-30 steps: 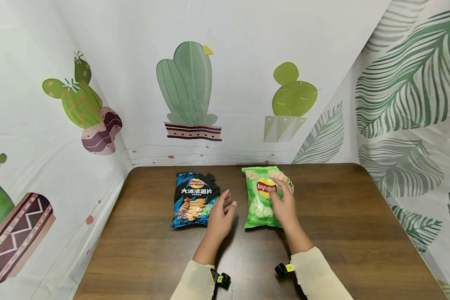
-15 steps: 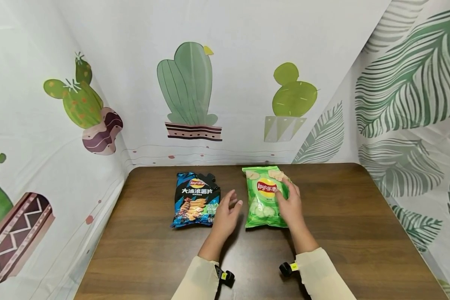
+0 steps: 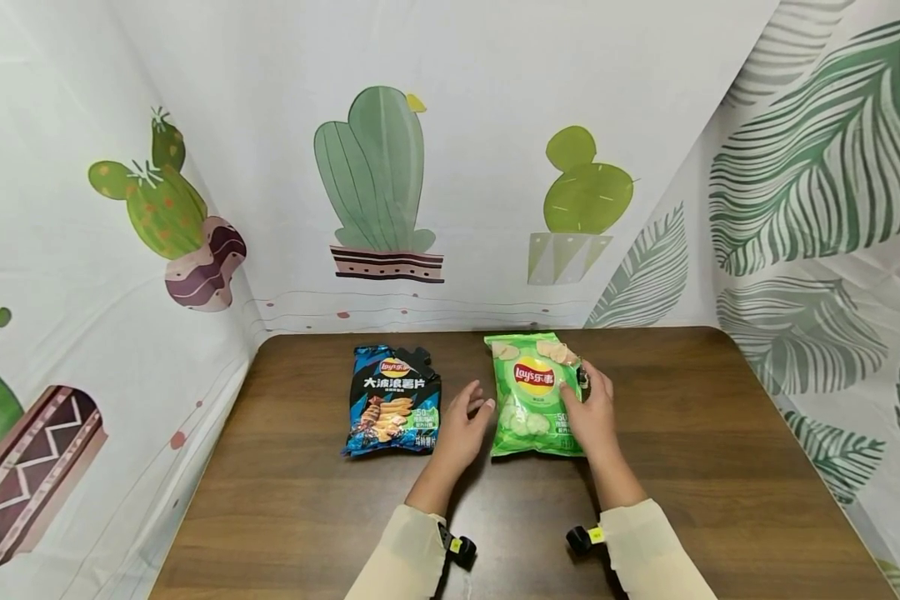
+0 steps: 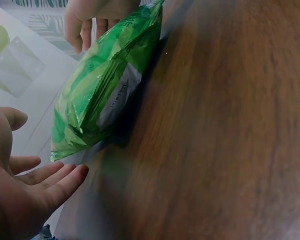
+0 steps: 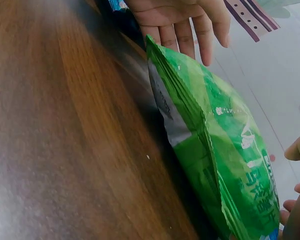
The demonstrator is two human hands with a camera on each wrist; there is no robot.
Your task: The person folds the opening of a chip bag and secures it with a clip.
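Observation:
A green Lay's chip bag (image 3: 528,400) lies face up on the table. My left hand (image 3: 459,433) is just to its left, fingers relaxed and spread, holding nothing. My right hand (image 3: 594,417) is at the bag's right side, its thumb overlapping the edge and its fingers reaching along that side. The left wrist view shows the left fingers (image 4: 65,182) near one end of the green bag. In the right wrist view, part of the right hand (image 5: 297,200) shows beside the bag. A small dark piece shows at the green bag's upper right, partly hidden by the right fingers.
A blue and black Lay's chip bag (image 3: 390,408) lies to the left, with a black piece (image 3: 418,360) at its upper right corner. Both rest on a brown wooden table (image 3: 307,517). White cloth (image 3: 487,167) printed with cacti and leaves hangs behind and at the sides.
Both hands have moved right. The left has come away from the blue bag towards the green one; the right has slid from the green bag's front to its right edge. Both bags stay put.

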